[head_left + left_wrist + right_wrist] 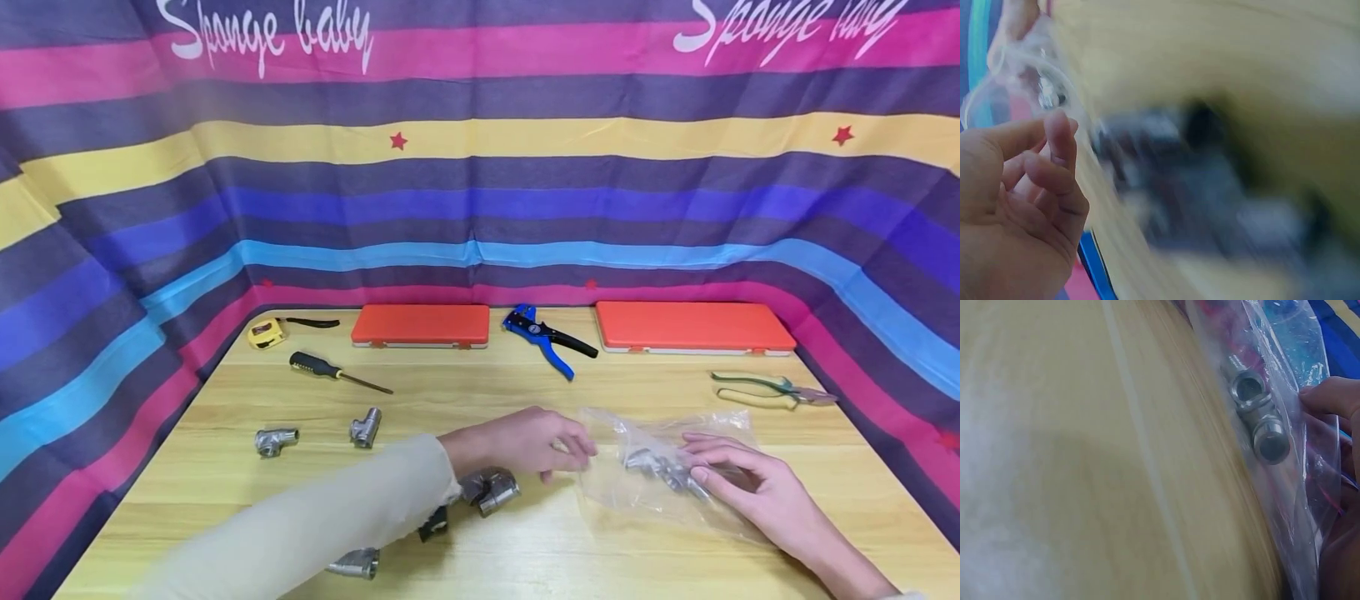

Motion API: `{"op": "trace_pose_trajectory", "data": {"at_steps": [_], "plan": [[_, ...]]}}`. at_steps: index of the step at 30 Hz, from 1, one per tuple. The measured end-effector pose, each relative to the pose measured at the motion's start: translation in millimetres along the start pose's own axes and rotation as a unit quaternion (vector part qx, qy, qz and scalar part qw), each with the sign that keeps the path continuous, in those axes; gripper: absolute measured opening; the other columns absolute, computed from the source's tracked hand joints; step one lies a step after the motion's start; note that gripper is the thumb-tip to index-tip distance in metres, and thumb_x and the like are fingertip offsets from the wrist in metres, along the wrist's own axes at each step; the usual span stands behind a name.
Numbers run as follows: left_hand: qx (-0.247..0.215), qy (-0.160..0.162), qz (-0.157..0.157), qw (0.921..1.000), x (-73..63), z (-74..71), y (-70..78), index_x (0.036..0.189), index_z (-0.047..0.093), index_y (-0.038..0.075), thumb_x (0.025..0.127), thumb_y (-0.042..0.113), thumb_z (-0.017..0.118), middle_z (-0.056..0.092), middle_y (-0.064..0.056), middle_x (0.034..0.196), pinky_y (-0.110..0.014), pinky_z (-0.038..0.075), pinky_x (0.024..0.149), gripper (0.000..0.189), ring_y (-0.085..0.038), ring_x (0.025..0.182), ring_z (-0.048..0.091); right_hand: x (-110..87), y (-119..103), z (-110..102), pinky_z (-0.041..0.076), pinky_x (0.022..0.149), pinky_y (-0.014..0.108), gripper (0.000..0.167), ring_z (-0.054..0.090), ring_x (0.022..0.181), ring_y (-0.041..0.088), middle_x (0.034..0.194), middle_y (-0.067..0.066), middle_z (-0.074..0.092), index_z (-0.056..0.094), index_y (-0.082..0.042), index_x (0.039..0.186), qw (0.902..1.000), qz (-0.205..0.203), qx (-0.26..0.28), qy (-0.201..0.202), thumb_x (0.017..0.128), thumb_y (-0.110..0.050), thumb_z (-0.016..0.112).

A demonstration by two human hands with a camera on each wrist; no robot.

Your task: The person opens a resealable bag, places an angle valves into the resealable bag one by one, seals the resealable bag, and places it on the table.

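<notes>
Clear plastic bag (613, 485) at right of tabletop (562, 558), bagged pipe fittings (1269, 440) showing through. Right hand (746, 477) grips bag's right side between thumb and fingers. Left hand (525, 446) at bag's left edge, fingers bent; cannot tell whether they pinch the plastic. Loose metal pipe fittings (365, 428) left of bag, some partly hidden by left sleeve (322, 525). Pliers (801, 392) lie beyond right hand

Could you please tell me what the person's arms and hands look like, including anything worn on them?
The left sleeve is long, plain and pale cream, ending at the wrist in a slightly uneven edge. The left hand and right hand are both bare, without gloves. The right forearm is uncovered where it shows; no markings or cables are visible.
</notes>
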State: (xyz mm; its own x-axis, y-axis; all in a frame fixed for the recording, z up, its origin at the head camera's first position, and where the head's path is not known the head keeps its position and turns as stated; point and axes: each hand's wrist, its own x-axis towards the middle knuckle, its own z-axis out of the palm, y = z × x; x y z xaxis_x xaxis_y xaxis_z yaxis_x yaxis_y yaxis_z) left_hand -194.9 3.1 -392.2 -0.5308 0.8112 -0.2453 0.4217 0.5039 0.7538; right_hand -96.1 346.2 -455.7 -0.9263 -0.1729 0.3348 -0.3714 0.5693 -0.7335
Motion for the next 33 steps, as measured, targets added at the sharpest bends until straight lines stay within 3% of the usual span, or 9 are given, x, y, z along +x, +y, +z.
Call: {"op": "trace_pose_trajectory", "data": {"at_steps": [2, 7, 11, 16, 19, 22, 27, 33], "plan": [[0.029, 0.005, 0.004, 0.9996, -13.7, -8.9, -9.6, 0.134, 0.073, 0.014, 0.11, 0.022, 0.067, 0.079, 0.005, 0.125, -0.021, 0.06, 0.087, 0.026, -0.004, 0.084, 0.073, -0.6, 0, -1, 0.044, 0.103, 0.002, 0.026, 0.06, 0.132, -0.009, 0.135, 0.001, 0.076, 0.082, -0.016, 0.114, 1.0, 0.002, 0.001, -0.004, 0.097, 0.004, 0.077], [0.054, 0.033, 0.001, 0.998, -51.7, -24.7, -36.8, 0.125, 0.076, 0.017, 0.106, 0.022, 0.072, 0.076, 0.013, 0.113, -0.025, 0.054, 0.105, 0.02, 0.003, 0.105, 0.065, -0.8, -2, -1, 0.04, 0.105, 0.001, 0.026, 0.059, 0.131, -0.011, 0.134, -0.002, 0.076, 0.082, -0.017, 0.114, 1.0, 0.005, -0.006, -0.003, 0.098, 0.003, 0.077], [0.049, 0.047, -0.022, 0.9974, -84.5, -30.9, -48.8, 0.124, 0.076, 0.019, 0.102, 0.028, 0.079, 0.072, 0.016, 0.107, -0.027, 0.056, 0.094, 0.024, -0.001, 0.097, 0.065, 0.8, -3, 0, 0.04, 0.106, 0.002, 0.027, 0.061, 0.131, -0.009, 0.131, 0.002, 0.077, 0.082, -0.017, 0.112, 1.0, 0.001, -0.007, 0.002, 0.096, 0.004, 0.078], [0.112, 0.06, -0.058, 0.9901, -116.5, -33.8, -53.0, 0.125, 0.071, 0.023, 0.09, 0.044, 0.09, 0.071, 0.016, 0.107, -0.028, 0.054, 0.082, 0.045, -0.003, 0.091, 0.063, 1.1, -3, -2, 0.04, 0.108, 0.003, 0.027, 0.061, 0.133, -0.006, 0.131, 0.004, 0.077, 0.082, -0.017, 0.113, 1.0, 0.002, -0.006, 0.003, 0.097, 0.005, 0.077], [0.157, 0.062, -0.065, 0.9834, -125.5, -31.0, -54.6, 0.119, 0.066, 0.025, 0.084, 0.05, 0.093, 0.07, 0.016, 0.104, -0.027, 0.052, 0.077, 0.051, 0.0, 0.086, 0.061, -0.8, -4, -4, 0.04, 0.107, 0.002, 0.027, 0.061, 0.132, -0.008, 0.132, 0.001, 0.077, 0.082, -0.016, 0.113, 0.9999, 0.007, -0.006, 0.008, 0.097, 0.005, 0.077], [0.183, 0.069, -0.07, 0.9782, -129.9, -27.2, -57.1, 0.109, 0.065, 0.028, 0.083, 0.053, 0.093, 0.066, 0.019, 0.096, -0.026, 0.05, 0.074, 0.045, 0.003, 0.082, 0.058, -1.5, -6, -4, 0.039, 0.107, 0.002, 0.026, 0.06, 0.131, -0.009, 0.132, 0.0, 0.076, 0.082, -0.017, 0.113, 0.9999, 0.009, -0.007, 0.01, 0.097, 0.004, 0.077], [0.197, 0.095, -0.054, 0.9743, -129.7, -26.2, -62.2, 0.097, 0.071, 0.029, 0.092, 0.043, 0.087, 0.065, 0.022, 0.085, -0.025, 0.049, 0.071, 0.021, 0.004, 0.076, 0.056, -1.3, -7, -2, 0.04, 0.107, 0.003, 0.025, 0.061, 0.131, -0.009, 0.132, 0.002, 0.076, 0.082, -0.017, 0.111, 0.9997, 0.014, -0.003, 0.018, 0.097, 0.003, 0.077], [0.196, 0.127, -0.05, 0.9711, -122.9, -27.8, -68.8, 0.105, 0.075, 0.026, 0.101, 0.036, 0.078, 0.069, 0.02, 0.085, -0.025, 0.051, 0.07, 0.011, 0.004, 0.074, 0.059, 0.7, -8, -2, 0.04, 0.107, 0.003, 0.024, 0.06, 0.132, -0.008, 0.133, 0.003, 0.076, 0.082, -0.015, 0.112, 0.9999, 0.01, -0.004, 0.014, 0.098, 0.003, 0.077]]}}
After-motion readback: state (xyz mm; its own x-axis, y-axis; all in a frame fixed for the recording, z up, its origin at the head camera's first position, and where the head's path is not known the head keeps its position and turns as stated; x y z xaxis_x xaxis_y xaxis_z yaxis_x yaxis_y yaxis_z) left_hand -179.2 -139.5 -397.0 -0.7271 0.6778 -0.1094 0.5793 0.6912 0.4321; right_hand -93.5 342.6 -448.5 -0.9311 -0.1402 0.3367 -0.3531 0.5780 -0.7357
